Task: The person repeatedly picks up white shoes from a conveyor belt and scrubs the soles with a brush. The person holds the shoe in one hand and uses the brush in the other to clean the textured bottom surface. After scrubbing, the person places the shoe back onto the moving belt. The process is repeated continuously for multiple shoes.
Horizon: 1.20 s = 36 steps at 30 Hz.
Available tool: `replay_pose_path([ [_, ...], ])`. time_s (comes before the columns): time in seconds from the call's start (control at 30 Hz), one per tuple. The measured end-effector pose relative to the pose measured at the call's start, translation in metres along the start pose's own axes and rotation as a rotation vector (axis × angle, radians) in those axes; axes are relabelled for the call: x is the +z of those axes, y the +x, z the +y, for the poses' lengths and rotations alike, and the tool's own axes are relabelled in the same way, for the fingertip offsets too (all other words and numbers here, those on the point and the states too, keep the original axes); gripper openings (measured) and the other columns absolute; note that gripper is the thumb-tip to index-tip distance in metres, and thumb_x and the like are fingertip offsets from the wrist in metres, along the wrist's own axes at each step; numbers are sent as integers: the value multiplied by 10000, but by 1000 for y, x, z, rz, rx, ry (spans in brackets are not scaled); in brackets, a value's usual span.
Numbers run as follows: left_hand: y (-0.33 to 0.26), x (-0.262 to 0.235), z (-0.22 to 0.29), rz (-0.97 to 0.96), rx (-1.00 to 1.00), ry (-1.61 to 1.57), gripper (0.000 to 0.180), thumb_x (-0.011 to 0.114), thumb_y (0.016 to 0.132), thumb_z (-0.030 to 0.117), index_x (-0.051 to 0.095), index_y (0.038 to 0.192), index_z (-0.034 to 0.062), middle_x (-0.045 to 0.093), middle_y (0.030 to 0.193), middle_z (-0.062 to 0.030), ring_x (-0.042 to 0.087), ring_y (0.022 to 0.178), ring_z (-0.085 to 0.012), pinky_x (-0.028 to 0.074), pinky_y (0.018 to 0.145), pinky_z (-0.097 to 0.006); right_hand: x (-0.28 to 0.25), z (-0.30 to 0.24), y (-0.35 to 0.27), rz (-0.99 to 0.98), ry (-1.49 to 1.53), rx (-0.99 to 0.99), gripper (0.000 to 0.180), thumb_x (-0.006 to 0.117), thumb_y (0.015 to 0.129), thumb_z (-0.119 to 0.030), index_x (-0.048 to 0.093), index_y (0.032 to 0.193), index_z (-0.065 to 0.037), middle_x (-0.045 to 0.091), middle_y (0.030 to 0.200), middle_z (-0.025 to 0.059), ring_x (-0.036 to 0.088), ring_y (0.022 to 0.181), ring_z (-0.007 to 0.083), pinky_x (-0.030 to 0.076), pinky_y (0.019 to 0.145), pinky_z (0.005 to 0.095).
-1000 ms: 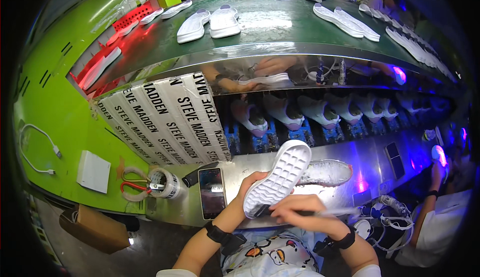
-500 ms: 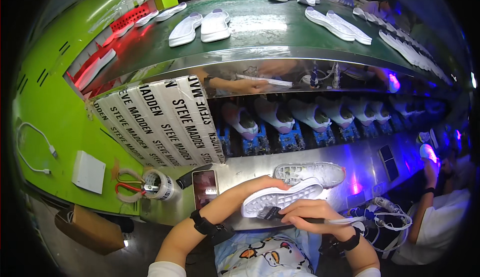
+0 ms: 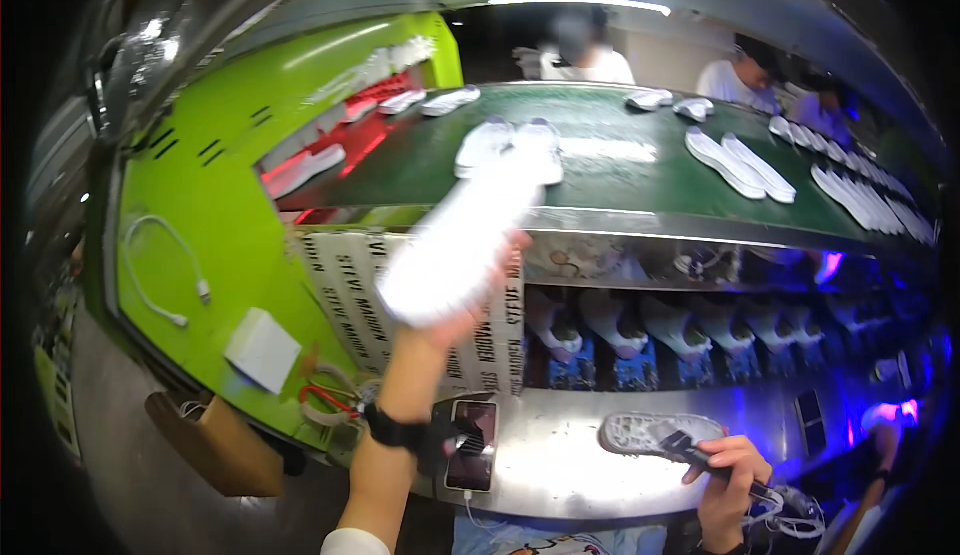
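A white shoe sole (image 3: 450,245), smeared by motion, is gripped in my left hand (image 3: 485,300), raised toward the green conveyor belt (image 3: 610,180). From this angle the sole overlaps a pair of white soles (image 3: 540,145) lying on the belt. My right hand (image 3: 738,465) is closed around a dark-handled brush (image 3: 700,455). The brush head is beside a grey-looking sole (image 3: 632,435) that lies tread up on the metal bench (image 3: 560,465); whether they touch I cannot tell.
A phone (image 3: 472,445) with a cable lies on the bench's left, beside red-handled scissors (image 3: 328,400). A printed cardboard sheet (image 3: 350,275) stands below the belt edge. Several shoe uppers (image 3: 690,330) sit on a lower line. People work across the belt and at the right.
My left hand has lifted the sole off the bench area, up and left toward the belt. My right hand with the brush has moved down and right. The view has shifted.
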State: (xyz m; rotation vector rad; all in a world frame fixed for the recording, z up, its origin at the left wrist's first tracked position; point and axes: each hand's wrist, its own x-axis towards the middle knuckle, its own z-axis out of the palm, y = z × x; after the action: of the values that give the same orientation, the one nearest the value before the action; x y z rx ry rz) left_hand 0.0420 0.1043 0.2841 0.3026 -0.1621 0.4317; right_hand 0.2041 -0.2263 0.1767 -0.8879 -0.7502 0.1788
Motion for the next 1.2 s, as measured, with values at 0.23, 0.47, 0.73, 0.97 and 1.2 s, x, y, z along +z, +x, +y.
replay_pose_path([
  [0.23, 94, 54, 99, 861, 522, 1901, 563, 615, 858, 411, 525, 1135, -71, 615, 1048, -246, 621, 937, -367, 531, 775, -396, 1, 6, -4, -207, -118, 102, 151, 566, 820, 43, 609, 964, 25, 576, 1051, 181, 606, 800, 237, 517, 687, 314],
  [0.47, 132, 17, 171, 667, 330, 1664, 369, 591, 806, 143, 572, 1101, -77, 628, 938, -199, 649, 842, -303, 550, 714, -407, -7, 10, -15, -139, -162, 405, 181, 552, 742, 70, 592, 917, 80, 616, 938, 225, 633, 668, 254, 522, 637, 319],
  [0.73, -55, -22, -32, 520, 214, 797, 459, 574, 803, 263, 549, 1127, -62, 671, 856, -174, 674, 701, -213, 576, 640, -348, -20, 17, -16, -52, 178, 571, 269, 639, 713, 58, 625, 981, 85, 663, 980, 243, 650, 687, 233, 537, 638, 314],
  [0.97, -116, -198, -216, 230, -336, -229, 670, 380, 940, 556, 385, 1392, 61, 520, 1296, -219, 544, 1131, -413, 440, 967, -534, 8, 49, -25, -183, -440, 362, 200, 644, 802, 33, 666, 1000, 51, 687, 920, 133, 654, 732, 139, 511, 655, 249],
  [1.2, -105, -184, -218, 360, -285, -176, 570, 377, 967, 500, 460, 1339, 77, 589, 1209, -166, 613, 1035, -332, 506, 885, -482, 6, 46, -44, -285, -420, 501, 222, 689, 764, 10, 678, 985, 21, 681, 989, 188, 689, 895, 286, 531, 809, 317],
])
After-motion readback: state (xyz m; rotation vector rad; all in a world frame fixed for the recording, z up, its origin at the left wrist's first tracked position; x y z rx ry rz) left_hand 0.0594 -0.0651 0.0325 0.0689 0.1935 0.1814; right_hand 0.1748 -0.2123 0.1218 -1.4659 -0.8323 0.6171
